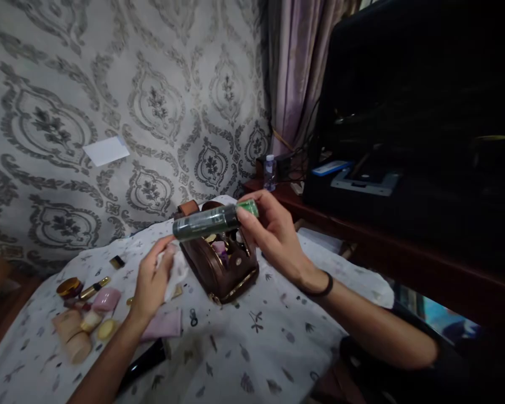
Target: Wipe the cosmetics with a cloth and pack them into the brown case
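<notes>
My right hand grips a dark green cylindrical bottle by its lighter green cap end, holding it nearly level. Under the bottle stands an open brown leather bag with a gold zipper; small items, one of them purple, show inside. My left hand is closed on a crumpled white tissue, its index fingertip at the bottle's base. Below that hand lie a pink flat packet and a glossy black tube, partly hidden by my forearm.
Several cosmetics lie at the left on the patterned white cloth, among them a pink rounded container, a gold tube and a beige bottle. A clear bottle stands at the back beside a large black screen.
</notes>
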`<move>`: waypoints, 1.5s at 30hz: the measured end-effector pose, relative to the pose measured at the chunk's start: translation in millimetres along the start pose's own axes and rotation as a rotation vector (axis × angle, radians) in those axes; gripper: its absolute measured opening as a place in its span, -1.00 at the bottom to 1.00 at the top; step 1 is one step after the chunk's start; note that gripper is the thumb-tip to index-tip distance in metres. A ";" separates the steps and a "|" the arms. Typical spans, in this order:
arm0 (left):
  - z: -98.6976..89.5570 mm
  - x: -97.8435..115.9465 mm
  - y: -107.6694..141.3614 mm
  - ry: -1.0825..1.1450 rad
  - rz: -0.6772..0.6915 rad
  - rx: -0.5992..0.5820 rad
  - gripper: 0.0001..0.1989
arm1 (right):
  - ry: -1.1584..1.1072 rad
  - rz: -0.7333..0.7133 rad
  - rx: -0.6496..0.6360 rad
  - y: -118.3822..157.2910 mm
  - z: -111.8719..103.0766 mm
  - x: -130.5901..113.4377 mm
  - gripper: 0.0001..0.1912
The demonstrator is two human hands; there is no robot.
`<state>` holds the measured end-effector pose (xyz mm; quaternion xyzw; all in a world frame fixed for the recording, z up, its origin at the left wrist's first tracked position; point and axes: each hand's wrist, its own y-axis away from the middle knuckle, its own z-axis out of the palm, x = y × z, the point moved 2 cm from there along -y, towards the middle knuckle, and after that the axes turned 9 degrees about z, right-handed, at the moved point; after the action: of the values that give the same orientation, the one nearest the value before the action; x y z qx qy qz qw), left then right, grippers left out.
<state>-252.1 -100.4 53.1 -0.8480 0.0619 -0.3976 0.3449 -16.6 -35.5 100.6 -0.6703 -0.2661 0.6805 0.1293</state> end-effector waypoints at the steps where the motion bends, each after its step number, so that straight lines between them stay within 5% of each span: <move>1: 8.5 2.0 -4.7 -0.098 0.102 -0.102 -0.63 | 0.071 -0.064 0.018 -7.9 -7.2 -0.6 -0.74; 5: 28.0 3.3 -3.1 -0.404 0.378 -0.350 -0.61 | 0.331 -0.216 -0.081 -33.6 -15.5 9.1 -0.81; 17: 27.0 4.7 10.1 -0.438 0.481 -0.345 -0.62 | 0.904 -0.252 -0.645 -75.7 42.9 49.0 -0.79; 23: 29.6 4.5 10.7 -0.429 0.477 -0.342 -0.62 | 0.963 -0.248 -0.728 -93.2 75.9 77.7 -0.76; 29: 31.9 0.8 12.9 -0.403 0.483 -0.332 -0.59 | 0.966 -0.256 -0.802 -107.4 98.3 80.4 -0.74; 37: 32.0 -0.4 14.9 -0.412 0.481 -0.333 -0.56 | 0.941 -0.142 -0.902 -115.2 90.7 98.2 -0.67; 45: 32.5 -0.2 17.3 -0.416 0.457 -0.325 -0.56 | 0.962 -0.074 -0.997 -123.6 90.1 90.4 -0.68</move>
<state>-226.0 -96.0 27.5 -0.9190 0.2410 -0.1137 0.2907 -133.5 97.6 86.9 -0.8675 -0.4829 0.0992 -0.0673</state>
